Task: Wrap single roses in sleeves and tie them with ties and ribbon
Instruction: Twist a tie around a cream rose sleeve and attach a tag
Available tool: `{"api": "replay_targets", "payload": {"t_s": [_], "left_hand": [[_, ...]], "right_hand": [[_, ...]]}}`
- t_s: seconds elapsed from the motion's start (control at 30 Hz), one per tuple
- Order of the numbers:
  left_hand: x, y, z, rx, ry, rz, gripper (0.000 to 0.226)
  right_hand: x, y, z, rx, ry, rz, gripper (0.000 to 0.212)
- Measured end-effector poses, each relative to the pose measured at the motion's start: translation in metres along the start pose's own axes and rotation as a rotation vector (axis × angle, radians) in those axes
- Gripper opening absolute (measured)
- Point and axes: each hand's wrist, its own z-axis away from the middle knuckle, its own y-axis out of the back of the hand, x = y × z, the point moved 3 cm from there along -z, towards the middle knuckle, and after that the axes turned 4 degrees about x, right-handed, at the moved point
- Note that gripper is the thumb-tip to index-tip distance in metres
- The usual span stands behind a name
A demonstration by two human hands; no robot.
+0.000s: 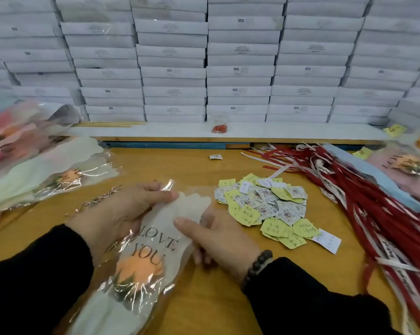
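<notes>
A cream sleeve printed "LOVE YOU" lies in front of me with an orange rose inside its clear front. My left hand pinches the sleeve's upper left edge between thumb and fingers. My right hand grips its right edge, thumb on top and fingers underneath. A heap of red and white ribbons lies at the right. A small bag of red ties stands on the white ledge at the back.
Yellow and white paper tags are piled right of my hands. Wrapped roses in sleeves are stacked at the left and at the far right. White boxes form a wall behind the wooden table.
</notes>
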Motion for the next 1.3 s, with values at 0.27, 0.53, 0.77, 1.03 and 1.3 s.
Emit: {"api": "replay_targets", "payload": {"t_s": [0.27, 0.53, 0.77, 1.03, 1.3], "left_hand": [[-0.016, -0.004, -0.007, 0.040, -0.074, 0.049, 0.027], [-0.021, -0.011, -0.012, 0.032, -0.188, -0.010, 0.025], [-0.019, -0.010, -0.009, 0.011, -0.226, 0.021, 0.021], [-0.017, -0.014, -0.005, 0.026, -0.235, 0.018, 0.022], [-0.016, -0.015, 0.000, 0.039, -0.251, 0.048, 0.011]], "right_hand": [[-0.016, 0.070, -0.009, 0.486, 0.289, 0.925, 0.026], [0.002, 0.102, -0.018, 0.389, -0.166, 1.039, 0.026], [-0.001, 0.101, -0.019, 0.430, -0.060, 0.704, 0.016], [-0.042, 0.071, -0.024, 0.461, 0.216, -0.031, 0.013], [-0.038, 0.021, -0.044, 0.294, 0.173, -0.045, 0.012]]}}
